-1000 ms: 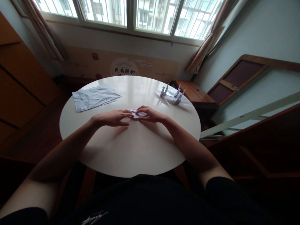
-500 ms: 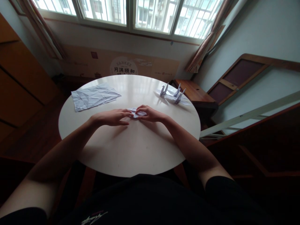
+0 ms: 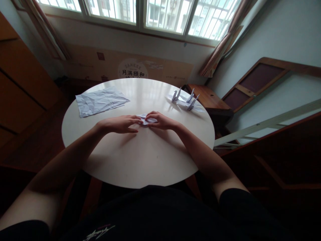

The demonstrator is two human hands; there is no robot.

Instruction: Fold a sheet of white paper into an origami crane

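My left hand [image 3: 124,124] and right hand [image 3: 160,121] touch folded paper [image 3: 144,121], can't tell if pinching; origami cranes [image 3: 176,96] at its 2 o'clock, creased sheets [image 3: 100,101] at 10 o'clock.

Barred windows [image 3: 165,16] up top; curtain [image 3: 218,53] ea. side; printed cardboard [image 3: 173,68] below; brn. cabinet [image 3: 20,73] far L

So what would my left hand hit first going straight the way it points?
Your left hand would meet the folded paper first, then probably your right hand, though depth is unclear.
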